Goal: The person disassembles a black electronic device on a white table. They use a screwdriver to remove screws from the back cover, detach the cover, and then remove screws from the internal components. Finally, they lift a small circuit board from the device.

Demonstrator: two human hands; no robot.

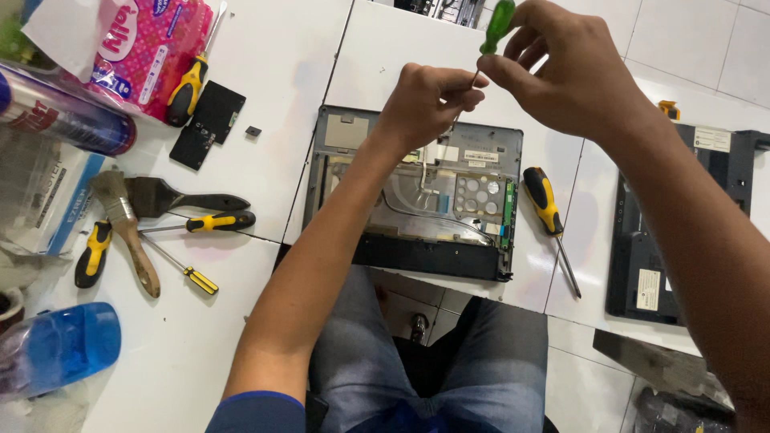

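Above the opened laptop base on the desk, the right hand grips a green-handled screwdriver, shaft slanting down-left; left-hand fingers pinch its tip, apparently.

A glossy translucent green plastic handle is seen on the screwdriver, with a thin metal shaft. Matt grey plastic and dull sheet metal are shown inside the opened laptop base. The white table appears smooth.
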